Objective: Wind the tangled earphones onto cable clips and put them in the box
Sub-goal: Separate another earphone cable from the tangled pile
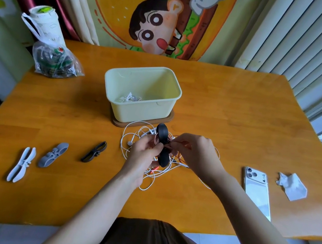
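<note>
Clips: 1 black clip point(162, 143) in both hands, 3 spare clips point(53, 154) on table point(243, 114).

Single head-worn wide-angle view, looking forward and down over the wooden bench point(242, 119) from the person's seat. Both forearms reach in from the bottom edge, hands close to the lens at centre. Far bench edge and cartoon wall hanging point(153, 13) fill the top; edges bend.

Four cable clips: one black clip point(162, 143) held in the hands, one dark clip point(94, 151), one grey clip point(53, 154), one white clip point(21, 164). One box point(141, 94). One phone point(257, 191). One bag point(55, 62).
</note>
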Available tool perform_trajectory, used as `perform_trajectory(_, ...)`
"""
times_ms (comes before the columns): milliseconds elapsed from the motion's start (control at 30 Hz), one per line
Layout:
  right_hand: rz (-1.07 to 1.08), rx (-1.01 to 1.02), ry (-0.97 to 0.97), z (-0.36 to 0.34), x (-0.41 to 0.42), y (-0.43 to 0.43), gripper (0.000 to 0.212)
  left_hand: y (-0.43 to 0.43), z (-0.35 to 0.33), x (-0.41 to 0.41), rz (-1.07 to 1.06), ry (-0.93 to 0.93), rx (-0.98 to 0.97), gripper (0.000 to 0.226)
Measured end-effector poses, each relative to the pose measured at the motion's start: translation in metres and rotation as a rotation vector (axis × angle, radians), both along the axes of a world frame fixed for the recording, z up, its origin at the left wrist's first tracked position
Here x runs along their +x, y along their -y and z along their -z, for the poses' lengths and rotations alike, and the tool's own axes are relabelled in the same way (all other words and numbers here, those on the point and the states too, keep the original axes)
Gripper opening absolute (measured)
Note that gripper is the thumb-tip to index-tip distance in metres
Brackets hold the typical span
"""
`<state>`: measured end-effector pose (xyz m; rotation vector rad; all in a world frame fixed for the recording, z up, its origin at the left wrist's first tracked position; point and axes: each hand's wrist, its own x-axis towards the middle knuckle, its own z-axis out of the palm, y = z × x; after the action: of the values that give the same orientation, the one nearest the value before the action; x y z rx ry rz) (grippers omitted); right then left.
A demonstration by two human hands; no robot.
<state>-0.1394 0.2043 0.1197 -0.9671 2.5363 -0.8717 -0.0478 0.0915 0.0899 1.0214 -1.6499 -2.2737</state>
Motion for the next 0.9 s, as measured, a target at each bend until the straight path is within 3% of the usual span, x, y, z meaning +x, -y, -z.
perform_trajectory(167, 0.006, -0.071, 0.099, -0.007, -0.003, 0.004, 0.008, 0.000, -0.006, 0.002, 0.006, -0.076, 0.061, 0.021)
perform_trajectory(300, -0.045, -0.150, 0.062, -0.013, -0.002, 0.008, 0.013, 0.006, -0.013, 0.001, -0.009, -0.134, 0.108, 0.023)
perform_trajectory(433, -0.107, -0.166, -0.100, -0.011, -0.004, 0.008, 0.005, 0.007, -0.018, 0.002, -0.019, -0.142, 0.025, 0.025)
perform_trajectory(633, -0.260, -0.038, -0.509, -0.015, 0.002, 0.006, 0.004, 0.003, -0.021, 0.001, -0.047, -0.102, -0.047, 0.022)
perform_trajectory(900, -0.315, -0.110, -0.426, -0.013, 0.000, 0.000, 0.006, 0.003, -0.024, 0.004, -0.039, -0.080, 0.004, 0.019)
